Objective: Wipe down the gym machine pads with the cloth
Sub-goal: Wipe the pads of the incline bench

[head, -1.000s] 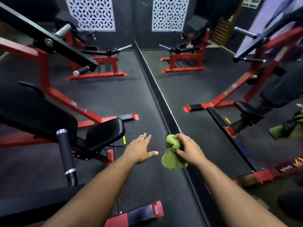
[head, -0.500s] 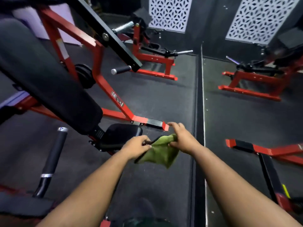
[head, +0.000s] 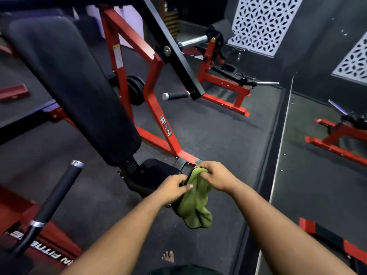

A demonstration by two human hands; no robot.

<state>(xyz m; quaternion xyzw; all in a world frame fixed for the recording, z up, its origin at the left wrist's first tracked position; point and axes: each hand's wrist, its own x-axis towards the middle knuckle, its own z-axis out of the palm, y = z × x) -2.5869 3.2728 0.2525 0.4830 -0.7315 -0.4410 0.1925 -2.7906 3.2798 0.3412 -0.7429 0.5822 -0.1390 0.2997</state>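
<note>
Now both hands pinch green cloth [head: 195, 203]: left hand [head: 173, 188], right hand [head: 213, 175], above seat pad [head: 151, 171].

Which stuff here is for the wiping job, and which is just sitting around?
For the job:
green cloth, held by left hand and right hand
long back pad
seat pad

Just around:
black handle
far red machine
patterned wall panel

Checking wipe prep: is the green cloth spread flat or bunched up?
Bunched. The green cloth hangs crumpled between the left hand and right hand, both gripping its top.
</note>
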